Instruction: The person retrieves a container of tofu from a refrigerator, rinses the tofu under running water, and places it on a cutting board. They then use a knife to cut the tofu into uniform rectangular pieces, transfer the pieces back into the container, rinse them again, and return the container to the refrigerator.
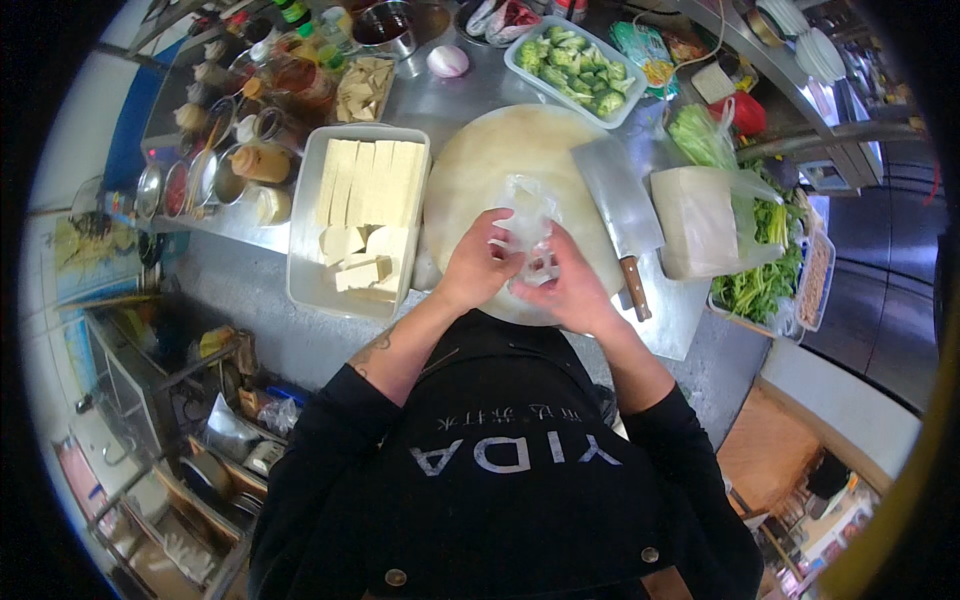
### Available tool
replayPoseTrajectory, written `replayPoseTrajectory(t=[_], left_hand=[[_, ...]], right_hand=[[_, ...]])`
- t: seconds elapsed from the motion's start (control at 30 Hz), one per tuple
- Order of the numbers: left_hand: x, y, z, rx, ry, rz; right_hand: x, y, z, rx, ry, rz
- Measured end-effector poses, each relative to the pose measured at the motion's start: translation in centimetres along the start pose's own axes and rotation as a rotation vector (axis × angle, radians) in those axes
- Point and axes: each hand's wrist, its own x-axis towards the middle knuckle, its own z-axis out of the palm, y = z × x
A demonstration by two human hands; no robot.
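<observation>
Over a round cutting board, my left hand and my right hand both grip a crumpled clear plastic bag. Whether the bag holds anything is hard to tell. To the right of my right hand lies a cleaver, its blade partly on the board and its wooden handle pointing towards me. Left of the board stands a plastic container with pale tofu strips at its far end and loose pieces at the near end.
Beyond the board are a tub of broccoli and a peeled onion. A bagged pale block and leafy greens sit at the right. Sauce bottles and jars crowd the left. The steel table's near edge runs before my apron.
</observation>
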Motion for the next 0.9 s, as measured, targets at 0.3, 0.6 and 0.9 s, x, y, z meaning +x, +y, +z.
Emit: replayPoseTrajectory(t=[0.3,0.6,0.9], left_hand=[[-10.5,-2.7,-4.1,0.445,0.773,0.363],[-12.1,-13.0,-13.3,-0.914,0.805,-0.227],[-11.5,-19.4,-14.3,-1.087,0.481,0.032]], right_hand=[[1.4,-3.0,-3.1,0.172,0.083,0.005],[8.4,-4.8,0.3,0.120,-0.279,0.210],[16.1,-5.7,6.1,-0.069,-0.327,0.347]])
